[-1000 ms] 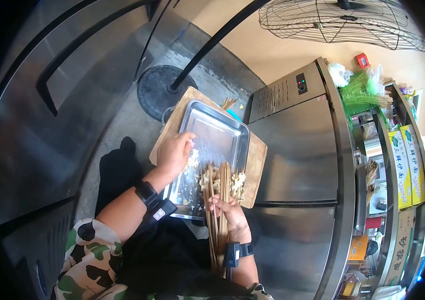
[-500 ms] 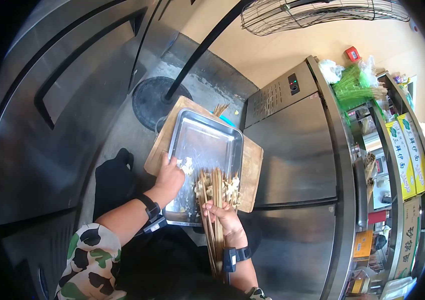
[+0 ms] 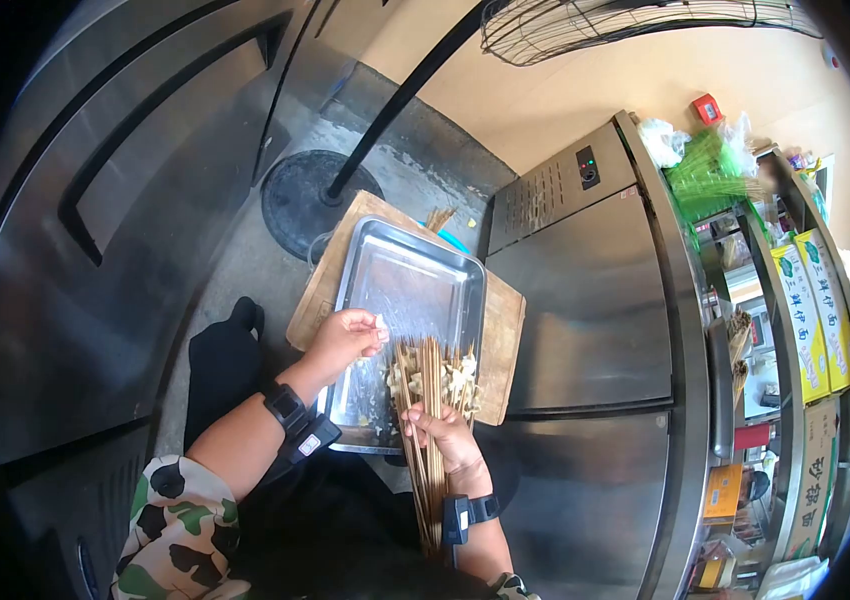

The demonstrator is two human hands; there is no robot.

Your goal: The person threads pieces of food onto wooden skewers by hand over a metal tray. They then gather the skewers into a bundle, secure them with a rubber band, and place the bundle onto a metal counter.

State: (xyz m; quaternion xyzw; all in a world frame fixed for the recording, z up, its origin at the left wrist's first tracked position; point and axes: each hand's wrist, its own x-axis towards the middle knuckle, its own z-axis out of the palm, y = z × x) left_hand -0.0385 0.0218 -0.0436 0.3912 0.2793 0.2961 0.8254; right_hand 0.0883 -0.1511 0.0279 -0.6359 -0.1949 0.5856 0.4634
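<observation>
Over the rectangular steel tray (image 3: 415, 285) on its wooden board (image 3: 507, 330), the left hand (image 3: 343, 336) pinched a small pale food piece (image 3: 379, 322) while the right hand (image 3: 442, 436) clamped a bundle of loaded bamboo skewers (image 3: 429, 400).

Fan guard (image 3: 635, 25): cut off at top edge. Skewer bundle (image 3: 429, 440): near ends hidden behind right hand (image 3: 448, 436). Carton print (image 3: 807, 320): illegible.

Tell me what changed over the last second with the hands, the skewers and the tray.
The left hand drew back from the middle of the metal tray toward its near left edge and lifted, now pinching a small pale piece of food in its fingertips. The right hand kept its grip on the bundle of skewers. The tray stayed on the wooden board.
</observation>
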